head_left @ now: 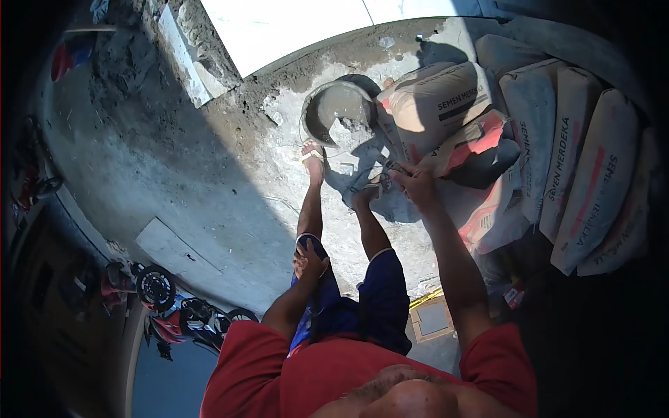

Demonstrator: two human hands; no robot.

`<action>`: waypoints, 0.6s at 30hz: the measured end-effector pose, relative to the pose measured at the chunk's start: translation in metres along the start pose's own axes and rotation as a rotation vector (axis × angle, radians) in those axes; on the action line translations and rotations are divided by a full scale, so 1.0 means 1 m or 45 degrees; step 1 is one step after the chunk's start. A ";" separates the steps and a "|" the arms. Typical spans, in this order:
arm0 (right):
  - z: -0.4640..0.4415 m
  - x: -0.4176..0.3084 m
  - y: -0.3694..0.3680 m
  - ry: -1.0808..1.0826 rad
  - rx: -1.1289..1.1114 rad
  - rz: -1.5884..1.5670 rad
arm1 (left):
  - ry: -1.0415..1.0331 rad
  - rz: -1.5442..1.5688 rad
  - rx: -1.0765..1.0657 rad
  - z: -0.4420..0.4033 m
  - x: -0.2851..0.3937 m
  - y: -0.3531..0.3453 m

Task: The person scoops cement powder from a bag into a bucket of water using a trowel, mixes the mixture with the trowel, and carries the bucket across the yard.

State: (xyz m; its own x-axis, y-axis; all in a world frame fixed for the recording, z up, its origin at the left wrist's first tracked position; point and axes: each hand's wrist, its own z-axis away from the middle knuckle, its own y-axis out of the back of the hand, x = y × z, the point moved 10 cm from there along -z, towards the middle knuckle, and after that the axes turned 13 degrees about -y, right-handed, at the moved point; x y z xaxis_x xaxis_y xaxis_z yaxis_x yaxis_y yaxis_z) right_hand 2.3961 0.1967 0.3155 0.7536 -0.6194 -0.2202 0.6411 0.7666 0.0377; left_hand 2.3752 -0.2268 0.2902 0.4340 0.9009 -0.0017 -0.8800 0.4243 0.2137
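Note:
My right hand (416, 186) is wrapped round the handle of a trowel (377, 155), right of my feet. The trowel's blade reaches toward a round bucket (311, 113) and carries a pale grey heap of cement powder (350, 130) at the bucket's near rim. Wet grey mix (345, 102) shows inside the bucket. My left hand (309, 260) rests on my left knee with its fingers spread and holds nothing. Beside my right hand lies a torn, open cement bag (476, 143), its dark inside showing.
Several full cement bags (557, 160) stand and lie at the right. A large white panel (293, 28) is at the top. Motorbikes (188, 317) stand at the lower left. A flat board (178, 244) lies on the concrete floor (139, 174); a small framed piece (432, 318) is below right.

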 end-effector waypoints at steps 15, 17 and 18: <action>-0.166 0.011 -0.074 -0.500 0.341 0.122 | -0.005 0.093 -0.004 -0.006 -0.006 -0.009; -0.166 0.008 -0.078 -0.499 0.336 0.076 | -0.002 0.090 -0.019 -0.004 -0.004 -0.005; -0.164 0.008 -0.080 -0.503 0.327 0.028 | -0.004 0.090 -0.019 -0.003 -0.005 -0.003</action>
State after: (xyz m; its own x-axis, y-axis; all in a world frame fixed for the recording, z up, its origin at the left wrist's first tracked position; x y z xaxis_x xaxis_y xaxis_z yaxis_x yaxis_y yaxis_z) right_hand 2.3268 0.1580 0.1507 0.7332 -0.6586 0.1693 0.6020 0.7444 0.2889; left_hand 2.3757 -0.2320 0.2865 0.3713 0.9284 0.0160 -0.9112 0.3610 0.1986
